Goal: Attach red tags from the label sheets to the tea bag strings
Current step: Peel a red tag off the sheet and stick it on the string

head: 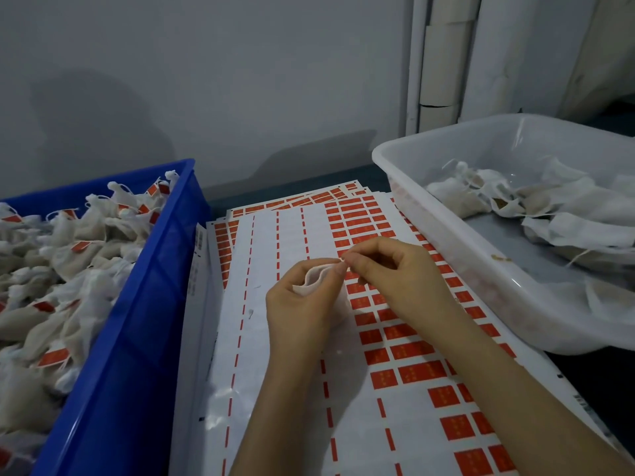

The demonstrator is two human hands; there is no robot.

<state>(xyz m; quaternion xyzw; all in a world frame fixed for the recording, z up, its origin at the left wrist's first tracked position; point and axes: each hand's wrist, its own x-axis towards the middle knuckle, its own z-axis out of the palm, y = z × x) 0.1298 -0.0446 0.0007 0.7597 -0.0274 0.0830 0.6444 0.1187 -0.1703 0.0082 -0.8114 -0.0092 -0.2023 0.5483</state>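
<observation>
- Small soft white fabric tea bag [313,279]: crumpled and untagged, held above the middle of the stacked white label sheets [261,262].
- Left hand [299,310]: fingers curled round the bag.
- Right hand [395,280]: thumb and forefinger pinched together at the bag's top. Can't tell what's between them.
- Red rectangular tags [410,350]: rows on the sheets' right part; print too small to read. The left columns are peeled.
- Blue plastic crate [137,321]: left of the sheets, heaped with red-tagged bags [68,269].
- Translucent white plastic tub [481,276]: right of the sheets, holds untagged bags [549,207].
</observation>
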